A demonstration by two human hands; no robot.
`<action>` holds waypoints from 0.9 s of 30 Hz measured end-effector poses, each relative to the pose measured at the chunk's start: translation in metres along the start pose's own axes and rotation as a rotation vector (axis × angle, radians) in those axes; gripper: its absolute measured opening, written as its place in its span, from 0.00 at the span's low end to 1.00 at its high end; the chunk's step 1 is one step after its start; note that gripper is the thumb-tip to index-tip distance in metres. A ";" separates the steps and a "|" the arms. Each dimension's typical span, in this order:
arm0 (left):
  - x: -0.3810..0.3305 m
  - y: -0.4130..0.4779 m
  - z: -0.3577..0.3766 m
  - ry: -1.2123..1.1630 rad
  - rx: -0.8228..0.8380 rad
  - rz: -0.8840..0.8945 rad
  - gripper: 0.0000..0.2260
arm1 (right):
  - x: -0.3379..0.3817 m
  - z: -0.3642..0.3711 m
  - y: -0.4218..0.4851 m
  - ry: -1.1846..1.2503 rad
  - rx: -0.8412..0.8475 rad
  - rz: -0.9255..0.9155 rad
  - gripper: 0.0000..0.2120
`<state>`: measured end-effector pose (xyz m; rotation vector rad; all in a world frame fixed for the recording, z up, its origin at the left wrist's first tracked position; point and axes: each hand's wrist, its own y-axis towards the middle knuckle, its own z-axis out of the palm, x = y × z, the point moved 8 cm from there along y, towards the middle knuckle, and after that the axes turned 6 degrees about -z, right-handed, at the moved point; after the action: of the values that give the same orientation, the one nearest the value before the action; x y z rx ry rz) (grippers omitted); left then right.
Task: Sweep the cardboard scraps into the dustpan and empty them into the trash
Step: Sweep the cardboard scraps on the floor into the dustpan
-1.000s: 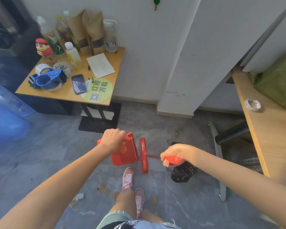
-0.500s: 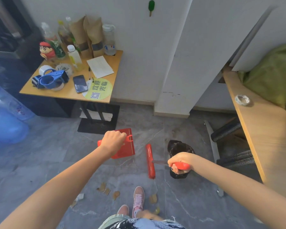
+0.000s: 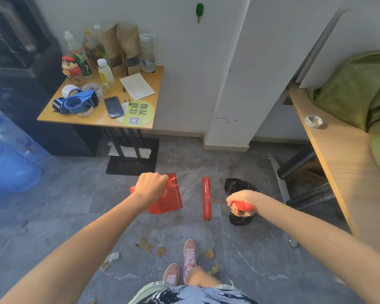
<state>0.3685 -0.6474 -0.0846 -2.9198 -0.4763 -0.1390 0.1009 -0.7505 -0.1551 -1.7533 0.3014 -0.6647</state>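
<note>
Dustpan (image 3: 170,201): red, with a thin gold line along one edge.
Brush (image 3: 206,198): red head and grip.
Trash bag (image 3: 237,185): glossy black.
Cardboard scraps (image 3: 144,244): brown.
Floor (image 3: 53,205): grey with faint white veining.
Shoes (image 3: 190,251): pink.
Counter (image 3: 101,120): orange-tan.
Tape dispenser (image 3: 77,103): blue.
Round sticker (image 3: 138,113): yellow-green with dark characters.

One dustpan (image 3: 172,200), one brush (image 3: 206,198), one black trash bag (image 3: 237,187), two pink shoes (image 3: 190,251), roughly six cardboard scraps (image 3: 161,251).

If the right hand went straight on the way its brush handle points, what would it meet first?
Probably the red dustpan held by the left hand: the brush in the right hand faces it, nothing between, though relative height is unclear.
</note>
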 end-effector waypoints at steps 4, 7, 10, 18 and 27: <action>-0.005 -0.016 0.001 -0.010 -0.011 0.019 0.07 | -0.011 0.004 -0.007 0.023 -0.011 -0.012 0.10; -0.006 -0.025 0.000 -0.015 -0.028 0.009 0.09 | -0.022 0.007 -0.011 0.014 -0.008 -0.012 0.09; -0.010 -0.034 -0.004 -0.019 -0.038 0.011 0.09 | -0.031 0.009 -0.014 -0.010 -0.008 -0.018 0.09; -0.032 -0.061 -0.020 -0.011 -0.062 -0.010 0.06 | -0.054 0.009 -0.032 -0.026 0.008 0.003 0.11; -0.084 -0.114 -0.025 -0.028 -0.062 -0.030 0.08 | -0.124 0.005 -0.051 -0.168 -0.025 -0.008 0.06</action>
<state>0.2508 -0.5720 -0.0517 -2.9802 -0.5292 -0.1190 -0.0029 -0.6665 -0.1417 -1.8219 0.1875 -0.5168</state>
